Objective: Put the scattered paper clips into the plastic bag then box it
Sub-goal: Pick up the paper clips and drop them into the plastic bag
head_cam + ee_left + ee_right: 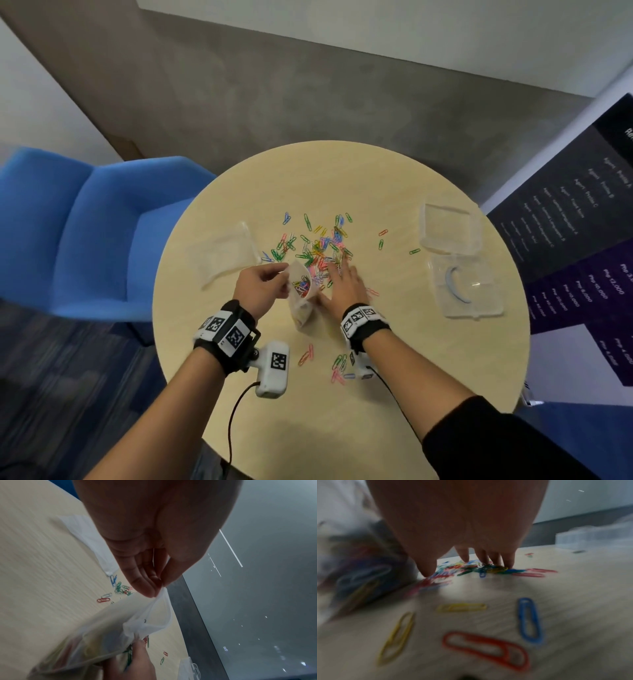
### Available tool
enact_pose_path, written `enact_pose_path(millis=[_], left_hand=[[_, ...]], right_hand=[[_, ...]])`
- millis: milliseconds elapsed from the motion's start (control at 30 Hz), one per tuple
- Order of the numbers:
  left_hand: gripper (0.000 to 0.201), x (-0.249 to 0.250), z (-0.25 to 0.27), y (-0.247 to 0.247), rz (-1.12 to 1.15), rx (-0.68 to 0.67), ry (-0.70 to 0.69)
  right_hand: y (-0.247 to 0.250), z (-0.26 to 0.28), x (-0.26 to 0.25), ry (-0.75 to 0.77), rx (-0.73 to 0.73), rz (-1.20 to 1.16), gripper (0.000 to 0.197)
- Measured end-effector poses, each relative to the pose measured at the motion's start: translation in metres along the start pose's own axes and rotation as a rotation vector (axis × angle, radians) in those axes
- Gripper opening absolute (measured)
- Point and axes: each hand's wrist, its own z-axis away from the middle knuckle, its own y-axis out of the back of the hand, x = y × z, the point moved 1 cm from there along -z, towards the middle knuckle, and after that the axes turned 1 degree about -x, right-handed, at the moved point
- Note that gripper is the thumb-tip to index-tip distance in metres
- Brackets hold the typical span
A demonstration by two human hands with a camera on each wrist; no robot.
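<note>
Coloured paper clips (317, 245) lie scattered across the middle of the round table (394, 394), with a few more near my wrists (339, 368). My left hand (263, 286) pinches the rim of a clear plastic bag (301, 294) and holds its mouth open toward the pile; some clips sit inside. In the left wrist view the left hand (157, 591) pinches the bag's edge (161, 615). My right hand (342, 282) lies flat, straight fingers pressing on the clips (489, 568) beside the bag's mouth. A clear plastic box (464, 286) stands open at the right.
The box's clear lid (450, 224) lies just beyond it. A second clear plastic bag (226, 253) lies flat at the left of the table. A blue chair (96, 233) stands off the table's left edge. A dark printed board (582, 240) leans at the right.
</note>
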Motion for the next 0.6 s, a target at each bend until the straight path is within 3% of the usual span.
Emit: enact_pose_path(millis=[200,267,333,400,533,600], left_hand=[[0.023,-0.003,0.004,0.008,0.006,0.016,-0.002],[0.023,-0.003,0.005,0.006,0.014,0.012,-0.004],[0.023,-0.002,0.005,0.002,0.021,0.003,-0.007],[0.023,-0.001,0.006,-0.003,0.02,-0.01,-0.012],[0.022,0.0,0.007,-0.015,-0.007,-0.031,-0.023],[0.022,0.0,0.006,-0.02,-0.023,-0.032,-0.022]], right_hand=[[-0.004,0.004,-0.011,0.228,0.102,0.183,0.028],[0.006,0.005,-0.006,0.274,0.071,0.221,0.021],[0.018,0.005,0.005,0.255,0.052,0.187,0.027],[0.03,0.008,0.017,0.159,0.077,-0.014,0.029],[0.056,0.021,0.042,-0.095,0.21,-0.596,0.014],[0.074,0.029,0.044,-0.174,0.187,-0.922,0.014]])
